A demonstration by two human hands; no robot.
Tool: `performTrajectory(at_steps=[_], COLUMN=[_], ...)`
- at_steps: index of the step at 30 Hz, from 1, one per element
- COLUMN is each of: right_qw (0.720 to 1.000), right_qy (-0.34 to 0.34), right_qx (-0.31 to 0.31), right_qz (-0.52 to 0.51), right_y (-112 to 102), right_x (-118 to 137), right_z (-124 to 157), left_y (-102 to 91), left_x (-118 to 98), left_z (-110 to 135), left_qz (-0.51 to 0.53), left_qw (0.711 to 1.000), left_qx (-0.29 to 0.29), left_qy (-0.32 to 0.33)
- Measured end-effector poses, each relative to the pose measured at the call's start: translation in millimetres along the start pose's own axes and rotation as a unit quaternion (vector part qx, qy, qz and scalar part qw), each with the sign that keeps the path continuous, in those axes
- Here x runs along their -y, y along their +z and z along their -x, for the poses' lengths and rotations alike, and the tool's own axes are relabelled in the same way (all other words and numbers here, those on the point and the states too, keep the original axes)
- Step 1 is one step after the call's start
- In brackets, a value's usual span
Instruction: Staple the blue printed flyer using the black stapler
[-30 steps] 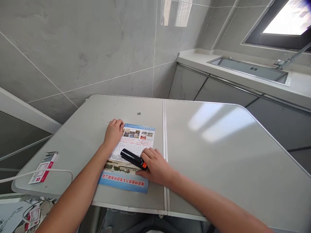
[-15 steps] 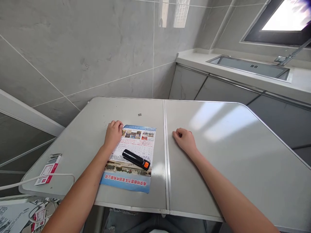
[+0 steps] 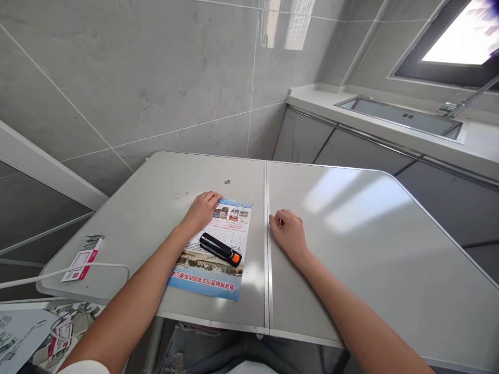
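Looking down on a grey folding table (image 3: 351, 249) in a tiled kitchen corner, with one flyer (image 3: 212, 275) lying flat and one black orange-tipped device (image 3: 220, 249) lying across the flyer's middle. Pressing the left hand (image 3: 202, 210), palm down, fingers bent, gripping nothing, on the flyer's far left corner; resting the right hand (image 3: 287, 232) as a loose empty fist just right of the flyer. Having let go of the device a second ago, now edging closer to the flyer, with one red-and-white tag (image 3: 82, 256) lying well left of it.
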State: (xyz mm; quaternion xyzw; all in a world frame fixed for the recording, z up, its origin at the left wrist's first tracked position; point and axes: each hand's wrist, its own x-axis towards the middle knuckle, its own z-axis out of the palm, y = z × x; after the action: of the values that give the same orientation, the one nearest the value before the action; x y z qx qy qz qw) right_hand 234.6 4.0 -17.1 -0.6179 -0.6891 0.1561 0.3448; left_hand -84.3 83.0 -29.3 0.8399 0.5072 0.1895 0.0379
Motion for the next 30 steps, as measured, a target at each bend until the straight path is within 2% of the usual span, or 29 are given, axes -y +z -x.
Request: performTrajectory(at_steps=[2,6,10,15,19,22,26,30], right_qw=[0.999,0.995,0.984,0.978,0.989,0.994,0.99,0.987], right_qy=[-0.009,0.018,0.058,0.052,0.018,0.001,-0.001,0.023], right_qx=[0.001,0.079,0.121,0.122,0.09,0.075,0.082,0.094], right_qz=[-0.032,-0.065,-0.117,-0.163,-0.118,-0.085,-0.113,-0.13], right_y=[6.8,19.8,27.3,32.6,37.3,38.3,30.9,17.9], right_x=[18.4,51.5,70.9,78.4,78.9,79.7,79.7,86.2], right_z=[14.3,38.9,54.3,79.9,98.8,102.6,105.5,125.0], left_y=[1.7,-1.1,-5.3,-9.0,-10.6,-10.6,-9.2,-7.5], left_x=[-1.1,0.2,-0.2,-4.4,-8.3,-12.2,-16.7,-16.8], left_z=[1.0,5.4,6.6,7.3,8.5,8.2,7.2,7.0], left_qz=[-0.018,-0.006,0.038,0.044,0.045,0.047,0.043,0.04], left_qw=[1.0,0.999,0.996,0.994,0.994,0.993,0.992,0.992], left_qx=[-0.001,-0.014,-0.021,-0.023,-0.019,-0.011,-0.001,-0.001], left_qy=[-0.017,-0.048,-0.075,-0.095,-0.102,-0.109,-0.117,-0.119])
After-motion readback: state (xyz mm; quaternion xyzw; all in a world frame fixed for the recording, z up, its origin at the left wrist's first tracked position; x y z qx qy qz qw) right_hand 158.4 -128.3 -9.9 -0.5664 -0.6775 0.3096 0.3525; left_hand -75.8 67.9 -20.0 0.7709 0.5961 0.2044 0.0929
